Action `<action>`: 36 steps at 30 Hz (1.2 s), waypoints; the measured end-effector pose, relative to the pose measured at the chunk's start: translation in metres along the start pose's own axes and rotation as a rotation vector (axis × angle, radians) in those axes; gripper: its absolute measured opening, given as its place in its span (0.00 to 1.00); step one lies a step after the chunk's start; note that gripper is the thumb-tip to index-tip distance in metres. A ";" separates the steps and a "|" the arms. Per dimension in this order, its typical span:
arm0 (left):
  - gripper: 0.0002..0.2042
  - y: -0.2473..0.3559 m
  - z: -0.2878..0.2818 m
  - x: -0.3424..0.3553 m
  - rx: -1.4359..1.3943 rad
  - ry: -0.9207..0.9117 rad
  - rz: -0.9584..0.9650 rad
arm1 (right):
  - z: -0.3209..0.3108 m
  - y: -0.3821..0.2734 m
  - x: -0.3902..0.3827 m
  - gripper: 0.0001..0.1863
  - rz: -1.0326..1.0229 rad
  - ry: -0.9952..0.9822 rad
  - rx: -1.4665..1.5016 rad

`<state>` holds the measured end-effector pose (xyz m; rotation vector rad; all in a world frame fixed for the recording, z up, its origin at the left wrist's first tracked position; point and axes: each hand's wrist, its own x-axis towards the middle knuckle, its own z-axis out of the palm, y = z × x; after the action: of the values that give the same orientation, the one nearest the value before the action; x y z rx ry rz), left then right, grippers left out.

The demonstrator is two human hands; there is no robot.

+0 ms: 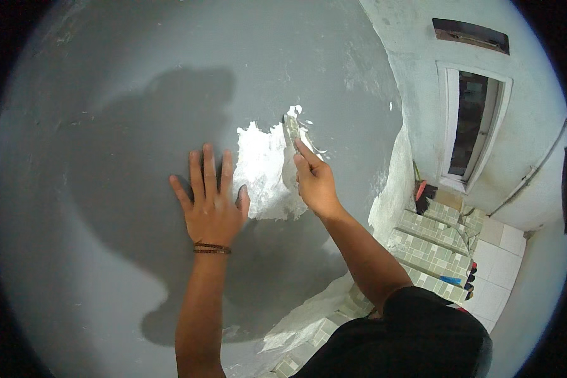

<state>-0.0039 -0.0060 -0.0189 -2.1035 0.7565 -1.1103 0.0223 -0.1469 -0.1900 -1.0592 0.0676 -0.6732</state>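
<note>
A grey painted wall [126, 88] fills most of the view, with a ragged white patch [258, 160] of exposed surface near the middle. My left hand [211, 208] lies on the grey wall just left of the patch, fingers spread, a dark braided bracelet at the wrist. My right hand [315, 179] grips a metal scraper [292, 126], its narrow end pointing up at the top right edge of the patch. Small white flakes surround the blade. Large shadows fall over the wall behind both arms.
At the right are a pale wall [416, 38] with a small vent [469, 34] and a narrow window [469, 126], a broom [425, 198], green tiled steps [431, 252], white floor tiles [498, 264] and a pipe [516, 189] along the wall.
</note>
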 end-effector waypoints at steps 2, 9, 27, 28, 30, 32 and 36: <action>0.35 0.000 -0.001 0.001 -0.002 -0.010 0.004 | 0.000 0.001 -0.014 0.24 0.051 -0.023 -0.123; 0.36 -0.002 -0.002 0.000 -0.011 -0.012 0.017 | 0.003 0.012 -0.017 0.24 0.112 -0.029 -0.153; 0.35 -0.002 -0.001 0.002 -0.010 -0.007 0.017 | 0.004 0.008 -0.039 0.24 -0.168 0.012 -0.246; 0.35 -0.001 -0.001 0.002 -0.013 0.004 0.013 | 0.004 0.006 -0.032 0.24 -0.193 0.021 -0.260; 0.35 -0.001 -0.001 0.001 -0.013 -0.009 0.009 | 0.003 0.000 -0.018 0.24 -0.071 0.033 -0.286; 0.34 -0.001 -0.001 0.001 -0.010 -0.014 0.006 | 0.000 -0.004 -0.003 0.24 0.022 0.009 -0.163; 0.35 -0.002 0.000 0.000 -0.027 -0.023 0.001 | -0.001 -0.005 -0.013 0.24 -0.018 0.035 -0.163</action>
<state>-0.0037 -0.0051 -0.0174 -2.1348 0.7658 -1.0791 0.0094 -0.1424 -0.1898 -1.2060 0.1450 -0.7116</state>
